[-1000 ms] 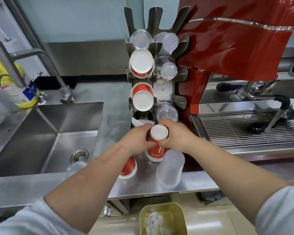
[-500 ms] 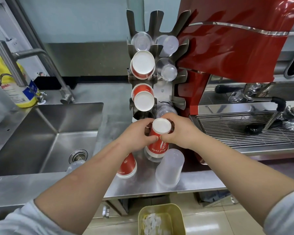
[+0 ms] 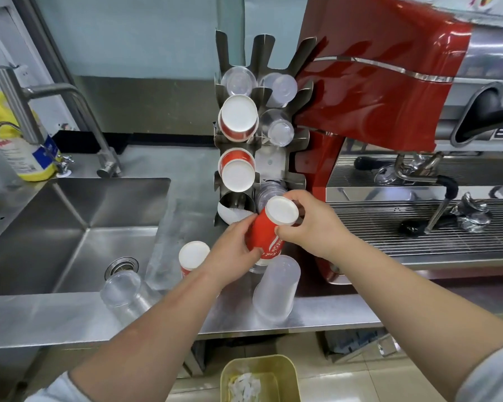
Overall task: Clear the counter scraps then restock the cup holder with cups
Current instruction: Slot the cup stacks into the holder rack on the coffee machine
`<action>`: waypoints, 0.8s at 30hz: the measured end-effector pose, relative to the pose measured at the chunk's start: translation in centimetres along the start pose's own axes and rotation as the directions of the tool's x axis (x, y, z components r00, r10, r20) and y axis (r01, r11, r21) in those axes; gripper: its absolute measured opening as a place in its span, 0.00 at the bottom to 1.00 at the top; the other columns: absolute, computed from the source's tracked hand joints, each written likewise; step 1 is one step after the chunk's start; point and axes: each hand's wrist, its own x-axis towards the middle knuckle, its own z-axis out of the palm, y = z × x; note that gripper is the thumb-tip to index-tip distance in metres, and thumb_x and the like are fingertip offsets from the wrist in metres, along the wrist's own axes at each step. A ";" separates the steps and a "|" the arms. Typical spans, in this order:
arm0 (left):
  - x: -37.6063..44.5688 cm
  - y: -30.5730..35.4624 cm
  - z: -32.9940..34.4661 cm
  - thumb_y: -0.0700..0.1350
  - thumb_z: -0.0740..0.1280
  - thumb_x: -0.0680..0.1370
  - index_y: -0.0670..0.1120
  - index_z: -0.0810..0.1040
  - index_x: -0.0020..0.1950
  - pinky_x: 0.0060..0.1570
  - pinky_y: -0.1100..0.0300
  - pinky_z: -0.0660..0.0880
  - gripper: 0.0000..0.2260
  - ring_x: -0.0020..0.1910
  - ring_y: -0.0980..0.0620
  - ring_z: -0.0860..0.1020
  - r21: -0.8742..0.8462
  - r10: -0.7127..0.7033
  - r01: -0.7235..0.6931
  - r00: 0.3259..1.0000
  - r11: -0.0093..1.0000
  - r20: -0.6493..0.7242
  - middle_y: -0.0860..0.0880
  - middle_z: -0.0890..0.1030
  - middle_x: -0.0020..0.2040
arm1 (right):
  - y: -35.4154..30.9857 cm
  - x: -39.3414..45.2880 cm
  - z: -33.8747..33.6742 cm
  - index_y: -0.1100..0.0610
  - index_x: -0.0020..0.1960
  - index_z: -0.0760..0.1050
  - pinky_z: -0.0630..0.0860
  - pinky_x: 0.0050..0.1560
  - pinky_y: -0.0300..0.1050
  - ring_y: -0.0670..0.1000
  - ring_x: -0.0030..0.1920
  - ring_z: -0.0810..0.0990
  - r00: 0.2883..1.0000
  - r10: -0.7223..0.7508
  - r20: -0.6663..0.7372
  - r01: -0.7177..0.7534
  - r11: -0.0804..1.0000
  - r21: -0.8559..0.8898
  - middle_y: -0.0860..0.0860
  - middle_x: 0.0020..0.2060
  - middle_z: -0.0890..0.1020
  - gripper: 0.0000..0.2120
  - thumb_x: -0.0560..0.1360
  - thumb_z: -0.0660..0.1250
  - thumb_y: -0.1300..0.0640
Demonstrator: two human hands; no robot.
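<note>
Holding a stack of red paper cups (image 3: pixel 269 230) base-up with both hands, just in front of the lowest left slot (image 3: pixel 235 208) of the steel cup holder (image 3: pixel 276 162), which looks nearly empty. Left hand (image 3: pixel 233 250) wrapped round the lower, wider part of the stack, fingers curled against the red wall; right hand (image 3: pixel 311 224) pinching near the white base, thumb on the near side, other fingertips hidden behind. Likely light and a little crushable: thin paper walls, so best gripped gently round the body near the rolled rim end, steadied at the stiff base, never squeezed mid-wall. Probably prone to telescoping apart if tilted loosely, hence two hands. Tilted now, base toward the holder's right column of clear plastic cups (image 3: pixel 278 132). Waiting on the counter (image 3: pixel 317 313): another red cup stack (image 3: pixel 193 256) just left of the left wrist, a frosted plastic cup stack (image 3: pixel 276 288) upside down below the hands, and more clear cups (image 3: pixel 121 287) at the sink edge (image 3: pixel 70 294). Visible below the counter: a yellow bin (image 3: pixel 260 378) with white scraps inside.
</note>
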 end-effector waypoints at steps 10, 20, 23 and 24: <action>1.0 -3.2 4.0 0.61 0.74 0.69 0.65 0.56 0.77 0.66 0.51 0.73 0.41 0.68 0.58 0.73 -0.048 -0.048 0.046 0.998 0.998 -0.032 0.56 0.71 0.71 | 0.8 -1.0 -0.5 0.46 0.58 0.72 0.72 0.45 0.33 0.44 0.51 0.79 0.999 0.026 -0.031 -0.026 1.000 -0.009 0.42 0.49 0.81 0.24 0.64 0.75 0.54; 0.2 -3.9 4.6 0.50 0.75 0.73 0.55 0.52 0.80 0.66 0.62 0.62 0.43 0.73 0.54 0.66 -0.172 -0.129 0.128 0.992 0.977 0.003 0.53 0.65 0.75 | 1.6 -0.1 1.3 0.45 0.58 0.71 0.71 0.44 0.32 0.45 0.50 0.78 0.997 0.072 -0.016 -0.073 0.995 -0.073 0.43 0.50 0.79 0.24 0.65 0.75 0.53; -0.1 -4.7 5.2 0.50 0.74 0.74 0.55 0.49 0.81 0.64 0.63 0.61 0.44 0.74 0.52 0.65 -0.193 -0.142 0.144 0.990 0.971 0.022 0.51 0.63 0.77 | 1.8 0.3 2.0 0.45 0.58 0.71 0.72 0.46 0.36 0.46 0.51 0.78 0.997 0.082 0.008 -0.081 0.993 -0.090 0.44 0.50 0.79 0.23 0.65 0.75 0.54; -0.2 -5.0 5.4 0.50 0.74 0.74 0.56 0.48 0.81 0.65 0.62 0.62 0.44 0.74 0.51 0.65 -0.192 -0.149 0.153 0.988 0.969 0.035 0.51 0.62 0.77 | 1.9 0.4 2.3 0.45 0.58 0.71 0.73 0.48 0.39 0.46 0.51 0.78 0.996 0.091 0.010 -0.090 0.991 -0.097 0.44 0.50 0.79 0.24 0.65 0.74 0.53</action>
